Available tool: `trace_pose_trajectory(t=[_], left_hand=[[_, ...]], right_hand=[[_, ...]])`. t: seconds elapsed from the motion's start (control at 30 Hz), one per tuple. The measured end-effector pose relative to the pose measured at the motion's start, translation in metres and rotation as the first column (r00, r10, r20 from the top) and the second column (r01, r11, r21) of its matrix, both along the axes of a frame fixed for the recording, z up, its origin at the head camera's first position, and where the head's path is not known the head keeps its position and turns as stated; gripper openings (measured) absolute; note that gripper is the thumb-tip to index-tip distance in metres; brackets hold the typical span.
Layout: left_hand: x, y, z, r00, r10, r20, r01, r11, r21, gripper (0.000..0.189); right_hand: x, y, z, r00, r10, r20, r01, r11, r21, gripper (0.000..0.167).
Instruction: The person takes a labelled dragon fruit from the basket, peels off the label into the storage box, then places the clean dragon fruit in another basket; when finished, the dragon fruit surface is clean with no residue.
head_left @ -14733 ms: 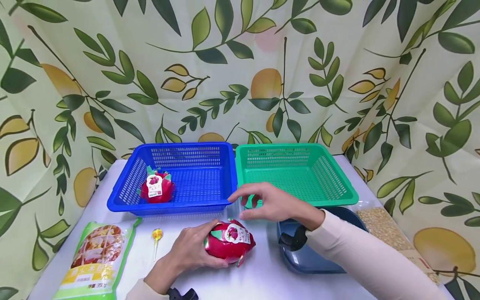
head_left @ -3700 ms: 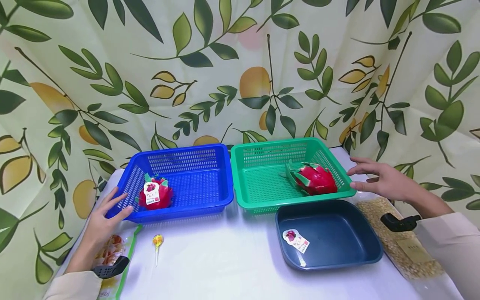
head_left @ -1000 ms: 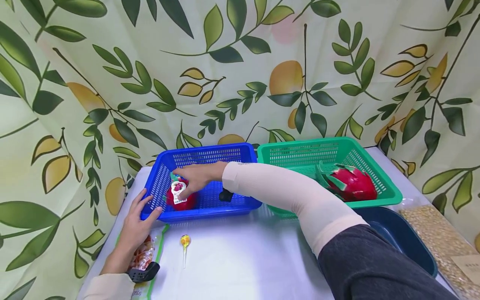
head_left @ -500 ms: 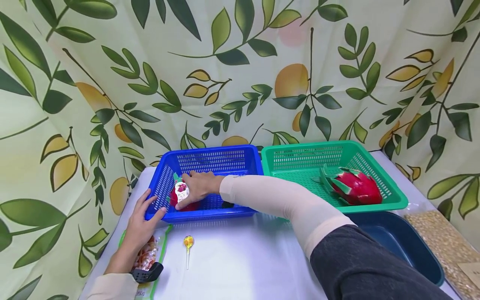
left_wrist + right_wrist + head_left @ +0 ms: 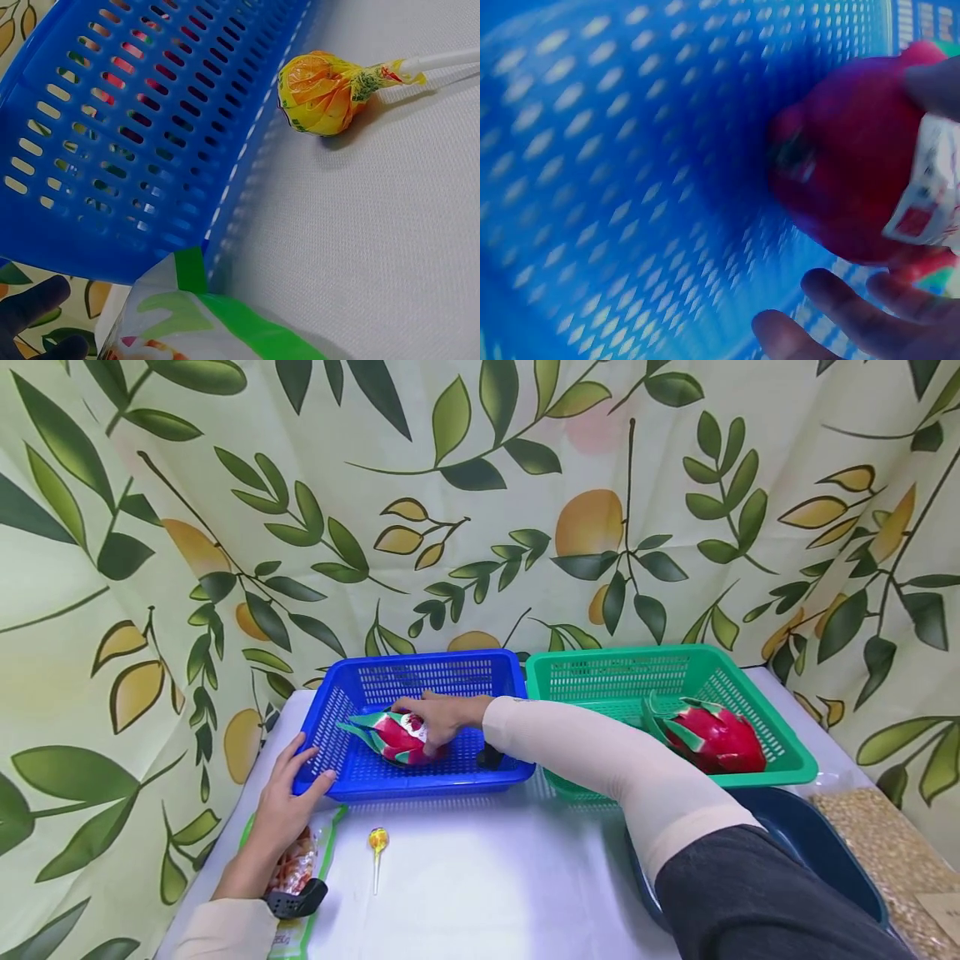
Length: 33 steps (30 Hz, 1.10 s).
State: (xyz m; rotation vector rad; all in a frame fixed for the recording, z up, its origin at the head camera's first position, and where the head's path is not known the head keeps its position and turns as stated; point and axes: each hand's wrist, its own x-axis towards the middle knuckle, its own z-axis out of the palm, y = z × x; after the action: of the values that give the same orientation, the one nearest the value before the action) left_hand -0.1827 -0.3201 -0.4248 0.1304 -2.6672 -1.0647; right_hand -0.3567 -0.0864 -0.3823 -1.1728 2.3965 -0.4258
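Observation:
In the head view my right hand point(image 5: 446, 718) grips a red dragon fruit point(image 5: 393, 739) inside the blue basket point(image 5: 431, 792). The fruit lies on its side, green leaf tips pointing left. Its white label point(image 5: 414, 725) is partly covered by my fingers; the right wrist view shows the label's printed red square beside my thumb. My left hand point(image 5: 281, 810) has its fingers spread at the basket's front left corner, right at the rim. Below that hand lies a green-edged food bag point(image 5: 296, 864), partly hidden by my forearm. A yellow lollipop point(image 5: 378, 841) lies in front of the basket.
A second dragon fruit point(image 5: 716, 739), no label showing, lies in the green basket point(image 5: 806, 768) on the right. In front stands a dark blue tub point(image 5: 825, 852), half hidden by my right arm. A bag of grains point(image 5: 888, 827) lies at the far right.
The labelled dragon fruit has turned onto its side and shifted right under my right hand. Earlier, the other fruit went from the table to the green basket, and a loose label appeared in the tub.

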Motion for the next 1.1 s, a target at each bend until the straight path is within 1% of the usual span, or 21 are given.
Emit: trace_pose_trajectory(t=[0.1, 0.17, 0.23, 0.33, 0.4, 0.5, 0.57, 0.63, 0.7, 0.73, 0.83, 0.97, 1.1], left_hand=[[0.0, 0.001, -0.001, 1.0, 0.004, -0.006, -0.004, 1.0, 0.0, 0.062], [0.0, 0.0, 0.0, 1.0, 0.006, -0.008, -0.006, 1.0, -0.002, 0.062], [0.0, -0.001, 0.0, 1.0, 0.006, -0.005, -0.006, 1.0, -0.001, 0.063], [0.001, -0.001, 0.002, 1.0, 0.003, 0.003, -0.003, 1.0, 0.0, 0.064], [0.001, -0.001, 0.002, 1.0, 0.001, 0.01, -0.001, 1.0, 0.004, 0.065], [0.001, -0.001, 0.001, 1.0, -0.003, 0.014, 0.003, 1.0, 0.014, 0.065], [0.001, 0.0, 0.001, 1.0, -0.004, 0.012, 0.004, 1.0, 0.022, 0.064], [0.0, 0.0, 0.0, 1.0, -0.004, 0.008, 0.004, 1.0, 0.023, 0.064], [0.0, 0.0, -0.001, 1.0, -0.003, 0.006, 0.003, 1.0, 0.02, 0.063], [0.0, 0.0, -0.001, 1.0, -0.003, 0.006, 0.003, 1.0, 0.017, 0.063], [0.0, 0.0, -0.001, 1.0, 0.001, 0.0, -0.001, 1.0, 0.008, 0.063], [0.001, -0.001, 0.0, 1.0, 0.003, -0.001, -0.003, 1.0, 0.004, 0.062], [0.001, 0.001, 0.0, 1.0, 0.001, 0.005, -0.001, 1.0, 0.005, 0.062]], right_hand=[[-0.005, 0.014, 0.002, 1.0, 0.005, 0.03, -0.006, 1.0, 0.01, 0.087], [-0.006, 0.019, 0.001, 0.999, 0.015, 0.045, -0.015, 1.0, 0.0, 0.087], [-0.006, 0.022, -0.001, 0.999, 0.033, 0.044, -0.032, 0.999, -0.024, 0.088], [-0.002, 0.02, -0.008, 0.999, 0.031, 0.038, -0.029, 0.998, -0.05, 0.091], [0.001, 0.019, -0.011, 0.999, 0.032, 0.016, -0.031, 0.997, -0.073, 0.093], [0.004, 0.016, -0.012, 1.0, 0.014, -0.008, -0.015, 0.995, -0.103, 0.1], [0.004, 0.015, -0.011, 0.998, -0.006, -0.057, 0.001, 0.995, -0.101, 0.107], [0.006, 0.013, -0.01, 0.994, -0.033, -0.106, 0.025, 0.997, -0.077, 0.114], [0.007, 0.012, -0.01, 0.986, -0.049, -0.161, 0.044, 0.998, -0.033, 0.117], [0.008, 0.012, -0.01, 0.982, -0.05, -0.183, 0.048, 0.999, -0.017, 0.117], [0.01, 0.009, -0.01, 0.98, -0.032, -0.197, 0.034, 0.999, 0.004, 0.113], [0.011, 0.004, -0.011, 0.984, 0.009, -0.177, -0.012, 1.0, -0.014, 0.106], [0.011, 0.001, -0.011, 0.977, 0.032, -0.211, -0.04, 0.999, -0.033, 0.094]])
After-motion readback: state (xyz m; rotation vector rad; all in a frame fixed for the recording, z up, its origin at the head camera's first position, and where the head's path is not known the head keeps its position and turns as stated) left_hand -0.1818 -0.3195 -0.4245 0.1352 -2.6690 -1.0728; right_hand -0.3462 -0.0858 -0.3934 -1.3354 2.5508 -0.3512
